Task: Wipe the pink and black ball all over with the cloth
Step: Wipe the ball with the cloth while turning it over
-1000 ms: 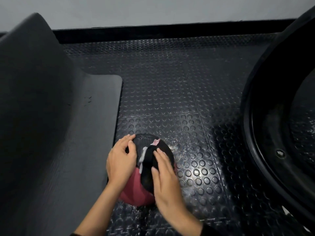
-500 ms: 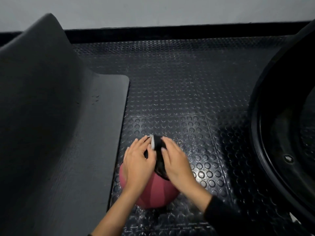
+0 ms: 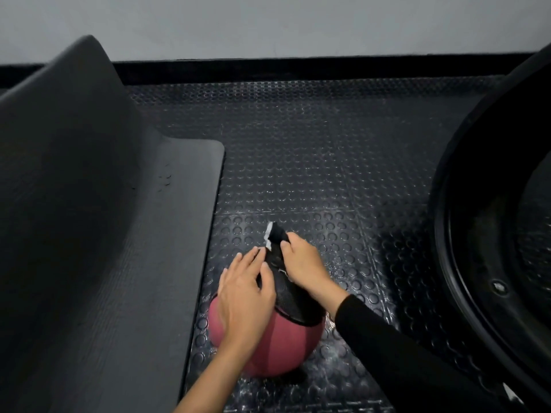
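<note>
Black cloth [image 3: 279, 233], white tag [image 3: 269, 234] too blurred.

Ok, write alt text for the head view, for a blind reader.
A left hand rests flat on a pink and black ball on a studded black floor; the right hand grips a black cloth at the ball's far side.

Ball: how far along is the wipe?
Done: cannot tell; no wiped patch shows. In hand: the left hand rests on the ball on the floor while the right hand grips the cloth at its far, black top. Left: the pink near side and underside, clear of the cloth.
</note>
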{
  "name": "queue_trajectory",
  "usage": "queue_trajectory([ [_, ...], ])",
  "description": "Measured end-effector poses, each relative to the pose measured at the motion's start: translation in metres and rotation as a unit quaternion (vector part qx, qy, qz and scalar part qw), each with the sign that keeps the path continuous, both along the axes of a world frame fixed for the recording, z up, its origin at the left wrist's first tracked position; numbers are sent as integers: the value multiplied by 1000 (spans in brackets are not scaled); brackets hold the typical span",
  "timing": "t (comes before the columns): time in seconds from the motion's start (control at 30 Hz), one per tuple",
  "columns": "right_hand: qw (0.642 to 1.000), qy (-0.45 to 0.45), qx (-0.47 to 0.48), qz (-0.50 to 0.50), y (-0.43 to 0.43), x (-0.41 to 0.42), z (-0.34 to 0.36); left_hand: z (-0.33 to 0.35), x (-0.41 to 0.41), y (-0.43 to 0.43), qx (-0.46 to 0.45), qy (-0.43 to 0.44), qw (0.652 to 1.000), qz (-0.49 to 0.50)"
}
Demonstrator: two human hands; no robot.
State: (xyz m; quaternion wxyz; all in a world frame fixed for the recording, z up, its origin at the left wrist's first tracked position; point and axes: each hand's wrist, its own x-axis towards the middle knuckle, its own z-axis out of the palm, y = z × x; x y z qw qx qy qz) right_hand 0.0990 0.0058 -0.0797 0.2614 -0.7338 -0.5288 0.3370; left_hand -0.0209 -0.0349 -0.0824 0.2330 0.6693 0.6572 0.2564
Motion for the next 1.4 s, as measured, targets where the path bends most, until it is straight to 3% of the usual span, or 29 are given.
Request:
queue_trajectory([
  [0.2,983,13,181,26,-64,-14,-1,5,3,2,-27,4,999,-28],
  [0.27,984,20,177,24,-57,-6,-4,8,-8,2,-26,-9,998,-62],
  [0.4,991,15,122,61,-22,18,-6,-1,-35,2,-42,18,999,-26],
  [0.5,994,9,100,33,-10,24,-1,-9,-20,-6,-53,-30,998,-11],
  [0.7,974,-84,192,85,-99,-2,-1,-14,11,-19,-10,-30,999,-30],
  [0.77,976,-103,171,91,-71,9,-1,-18,17,-29,16,3,998,-53],
  [0.9,991,-125,37,44,3,24,5,-20,26,-37,22,17,997,-65],
  [1.03,971,-106,187,102,-55,6,13,-19,21,-24,38,-2,997,-62],
  [1.13,971,-96,173,133,-54,11,10,-22,11,-33,57,-7,995,-84],
  [1.23,988,-101,68,91,-15,23,5,-18,6,-40,55,-51,993,-87],
  [1.4,985,-90,93,111,-38,24,4,-10,-1,-10,-17,-144,989,-31],
])
